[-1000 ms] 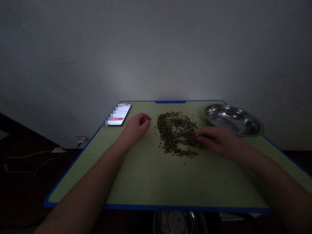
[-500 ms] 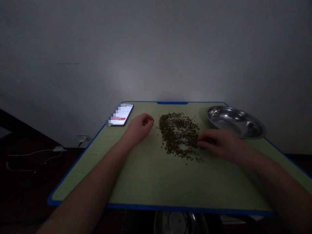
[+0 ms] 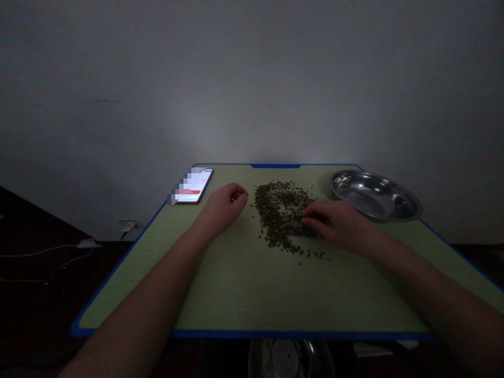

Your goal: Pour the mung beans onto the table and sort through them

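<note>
A loose spread of small green mung beans (image 3: 271,223), with paler grains among them, lies on the light green table (image 3: 244,283). My right hand (image 3: 334,223) is over the right side of the spread, thumb and fingertips drawn toward each other low among the beans. Whatever sits between those tips is too small to make out. Just left of the beans, my left hand (image 3: 226,207) rests on its side with curled fingers. A tiny pale spot shows inside its curl, but I cannot tell what it is.
A shiny steel basin (image 3: 378,197) stands at the right rear of the table. At the left rear lies a phone (image 3: 195,186) with a lit screen. Below the front edge is another metal bowl (image 3: 287,359). White cables (image 3: 88,244) run along the floor at left.
My right hand has moved left and slightly away from me, further over the beans. My left hand keeps its place and curl. The whole view has shifted a little.
</note>
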`<move>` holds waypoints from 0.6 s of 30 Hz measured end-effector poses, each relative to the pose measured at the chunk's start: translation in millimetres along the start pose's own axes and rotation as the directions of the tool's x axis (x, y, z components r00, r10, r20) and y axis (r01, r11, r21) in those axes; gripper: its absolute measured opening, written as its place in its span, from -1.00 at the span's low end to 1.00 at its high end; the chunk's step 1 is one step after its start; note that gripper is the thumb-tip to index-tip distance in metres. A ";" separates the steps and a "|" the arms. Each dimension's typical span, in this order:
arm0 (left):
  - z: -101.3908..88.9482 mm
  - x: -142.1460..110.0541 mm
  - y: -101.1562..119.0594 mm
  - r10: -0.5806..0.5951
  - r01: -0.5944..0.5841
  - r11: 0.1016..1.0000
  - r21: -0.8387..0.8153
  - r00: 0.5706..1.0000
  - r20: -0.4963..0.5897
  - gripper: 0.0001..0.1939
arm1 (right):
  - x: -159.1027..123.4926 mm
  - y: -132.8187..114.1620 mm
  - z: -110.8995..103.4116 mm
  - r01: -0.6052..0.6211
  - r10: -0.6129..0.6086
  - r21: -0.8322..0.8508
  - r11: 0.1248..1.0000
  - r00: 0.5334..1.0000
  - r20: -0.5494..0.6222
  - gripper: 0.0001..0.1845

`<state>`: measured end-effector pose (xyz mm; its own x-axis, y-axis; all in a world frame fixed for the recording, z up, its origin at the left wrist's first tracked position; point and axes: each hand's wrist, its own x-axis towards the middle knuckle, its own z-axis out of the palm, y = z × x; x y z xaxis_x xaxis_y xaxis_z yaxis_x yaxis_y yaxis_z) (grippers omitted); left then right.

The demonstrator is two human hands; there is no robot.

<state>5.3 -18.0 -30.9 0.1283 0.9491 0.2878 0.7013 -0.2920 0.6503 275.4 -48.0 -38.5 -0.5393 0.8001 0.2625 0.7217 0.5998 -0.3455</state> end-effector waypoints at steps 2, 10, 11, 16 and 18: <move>-2.1 0.0 0.5 -0.004 0.004 1.000 0.008 1.000 -0.009 -0.86 | 0.0 1.0 1.7 -0.007 0.007 -0.001 1.000 1.000 -0.020 -0.86; -5.4 0.8 -1.3 -0.006 0.007 0.999 0.035 0.999 -0.032 -0.84 | -18.0 3.9 -4.9 0.002 0.006 0.120 0.993 0.998 -0.066 -0.82; -5.3 0.7 -1.0 -0.007 0.008 0.999 0.038 0.999 -0.032 -0.84 | -19.7 4.5 -6.4 0.006 0.001 0.138 0.990 0.999 -0.051 -0.82; -4.9 -0.2 1.3 -0.016 0.017 0.999 0.040 1.000 -0.014 -0.83 | -23.3 7.9 -10.8 -0.001 0.002 0.136 0.991 1.000 -0.010 -0.82; -4.9 -0.4 1.2 -0.020 0.021 0.999 0.048 1.000 -0.012 -0.82 | -23.4 8.8 -11.0 0.002 -0.001 0.120 0.993 1.000 -0.005 -0.82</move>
<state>2.6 -19.3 -26.7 0.1054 0.9532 0.2835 0.7365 -0.2663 0.6218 299.2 -61.5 -37.8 -0.5382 0.7993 0.2671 0.6634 0.5973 -0.4507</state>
